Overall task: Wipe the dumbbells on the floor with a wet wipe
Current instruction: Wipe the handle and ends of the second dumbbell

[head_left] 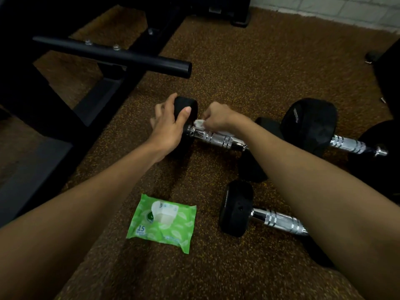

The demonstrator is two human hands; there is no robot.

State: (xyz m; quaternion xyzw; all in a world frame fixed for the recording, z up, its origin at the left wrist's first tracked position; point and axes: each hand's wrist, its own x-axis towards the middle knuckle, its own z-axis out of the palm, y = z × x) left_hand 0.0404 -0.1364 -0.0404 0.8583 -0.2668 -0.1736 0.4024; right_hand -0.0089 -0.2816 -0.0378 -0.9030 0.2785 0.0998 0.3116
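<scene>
Three black dumbbells with chrome handles lie on the speckled brown floor. My left hand (168, 122) grips the black end weight of the middle dumbbell (218, 138). My right hand (216, 119) presses a white wet wipe (200, 124) onto the chrome handle close to that weight. A larger dumbbell (311, 122) lies to the right, and a third dumbbell (238, 210) lies nearer to me, partly hidden under my right forearm.
A green pack of wet wipes (162, 224) with its flap open lies on the floor in front of me. A black bench frame with a round tube (112, 55) stands on the left. Dark equipment (387, 79) sits at the right edge.
</scene>
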